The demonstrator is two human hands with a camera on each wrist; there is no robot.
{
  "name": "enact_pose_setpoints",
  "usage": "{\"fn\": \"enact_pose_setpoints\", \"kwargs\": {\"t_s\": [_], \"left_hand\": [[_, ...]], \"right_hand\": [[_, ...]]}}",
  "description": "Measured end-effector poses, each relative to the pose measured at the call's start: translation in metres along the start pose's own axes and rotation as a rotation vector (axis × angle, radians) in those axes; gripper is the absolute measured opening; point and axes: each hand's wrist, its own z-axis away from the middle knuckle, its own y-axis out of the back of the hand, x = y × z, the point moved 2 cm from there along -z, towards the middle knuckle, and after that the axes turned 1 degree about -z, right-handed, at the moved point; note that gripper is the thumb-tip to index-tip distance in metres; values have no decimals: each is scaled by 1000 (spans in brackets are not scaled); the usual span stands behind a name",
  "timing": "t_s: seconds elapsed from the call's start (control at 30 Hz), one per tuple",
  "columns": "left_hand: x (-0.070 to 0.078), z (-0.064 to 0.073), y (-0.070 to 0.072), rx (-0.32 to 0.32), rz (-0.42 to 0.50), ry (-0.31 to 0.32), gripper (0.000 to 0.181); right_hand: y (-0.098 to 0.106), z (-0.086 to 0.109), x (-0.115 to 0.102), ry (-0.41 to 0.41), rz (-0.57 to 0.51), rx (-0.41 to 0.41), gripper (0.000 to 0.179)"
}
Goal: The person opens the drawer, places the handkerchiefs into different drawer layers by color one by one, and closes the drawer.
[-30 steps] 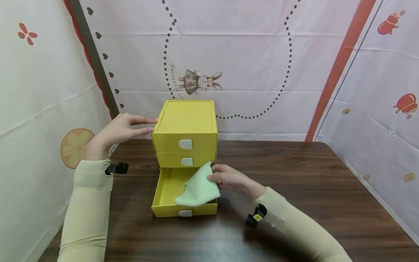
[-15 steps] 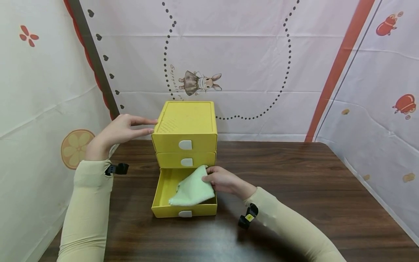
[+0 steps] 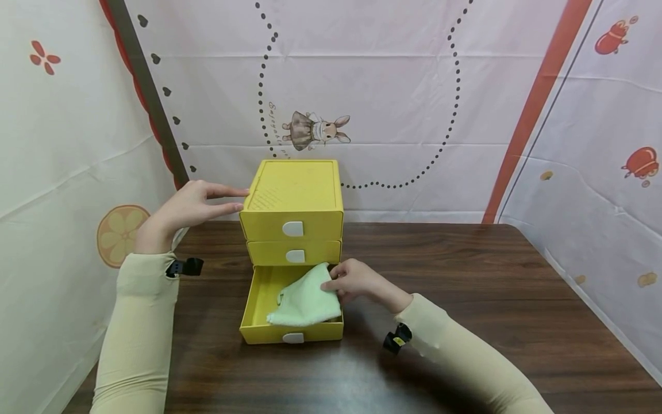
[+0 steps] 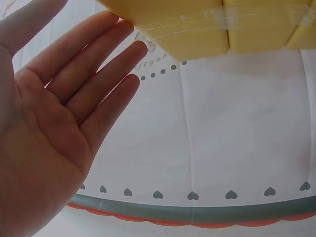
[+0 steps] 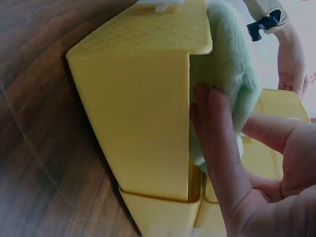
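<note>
A yellow three-tier drawer cabinet [image 3: 300, 184] stands on the table with its bottom drawer [image 3: 262, 296] pulled out. A pale green cloth [image 3: 305, 302] lies slanted in that drawer, covering its right part and reaching the front wall. My right hand [image 3: 360, 282] pinches the cloth's upper right edge, thumb on the near side; the right wrist view shows the fluffy cloth between thumb and fingers beside the drawer's side wall. At the cabinet's top left edge, my left hand [image 3: 188, 202] touches with straight fingertips. Its palm and extended fingers [image 4: 106, 71] show in the left wrist view.
Both upper drawers, with white tabs [image 3: 293, 229], are pushed in. The dark wooden table [image 3: 439, 276] extends to the right and in front of the cabinet. Printed cloth walls [image 3: 403, 115] close off the back and both sides.
My right hand has moved left and slightly down with the cloth, which now sits lower in the drawer. Lately the hand has shifted a little back right. My left hand stays still.
</note>
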Motion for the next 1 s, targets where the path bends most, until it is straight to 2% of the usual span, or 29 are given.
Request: {"fn": "enact_pose_setpoints", "kwargs": {"t_s": [0.27, 0.53, 1.0], "left_hand": [[5, 1, 3, 1, 1, -4, 45], [4, 1, 2, -2, 9, 6, 46], [2, 2, 0, 3, 17, -1, 46]], "right_hand": [[7, 9, 0, -42, 46, -34, 37], [8, 12, 2, -21, 81, -45, 17], [1, 3, 0, -9, 104, -17, 14]]}}
